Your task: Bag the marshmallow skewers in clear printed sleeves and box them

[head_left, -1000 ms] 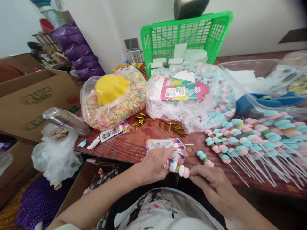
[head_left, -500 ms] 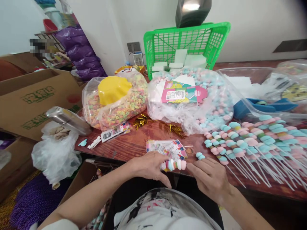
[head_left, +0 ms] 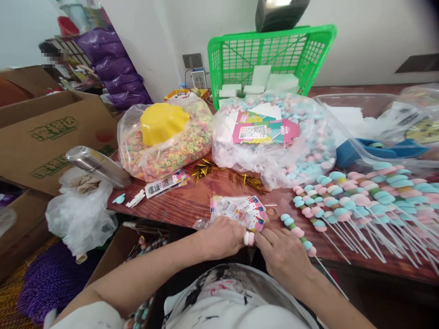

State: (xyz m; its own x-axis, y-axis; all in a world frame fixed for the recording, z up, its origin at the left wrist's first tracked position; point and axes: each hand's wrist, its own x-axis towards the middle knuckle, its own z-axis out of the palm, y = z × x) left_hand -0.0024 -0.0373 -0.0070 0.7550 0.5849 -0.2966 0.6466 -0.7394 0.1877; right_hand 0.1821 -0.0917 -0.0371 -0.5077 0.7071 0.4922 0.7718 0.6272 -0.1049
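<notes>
2 hands meet at the near edge of the tabletop (head_left: 192, 201), and most of what they hold is hidden from me. My left hand (head_left: 221, 237) and right hand (head_left: 283, 256) close from either side on a candy skewer (head_left: 249, 238), of which only 2 pale pink-and-white pieces show in the gap between the fingertips; the stick and the rest of the candies are covered by the fingers. Both grips are pinched on that skewer, left grip curled over its left end, right grip over its right. From the little that shows, its long axis runs left to right, roughly along the tabletop edge, but I cannot tell which end carries the stick.

Just behind the hands lies a small stack of printed wrappers (head_left: 240, 211), the left fingertips touching its near corner. Just right of the right hand, a second skewer (head_left: 297, 232) lies slanted, candies toward the far left, stick trailing off the near edge. Farther right, a wide spread of finished skewers (head_left: 370, 196) crowds the tabletop, sticks pointing near-right, cut off by the frame. Behind, a bag of cereal rings (head_left: 164, 151) and a bag of marshmallows (head_left: 308, 151) close the far side. Bare wood remains only in a narrow strip left of the wrappers.
</notes>
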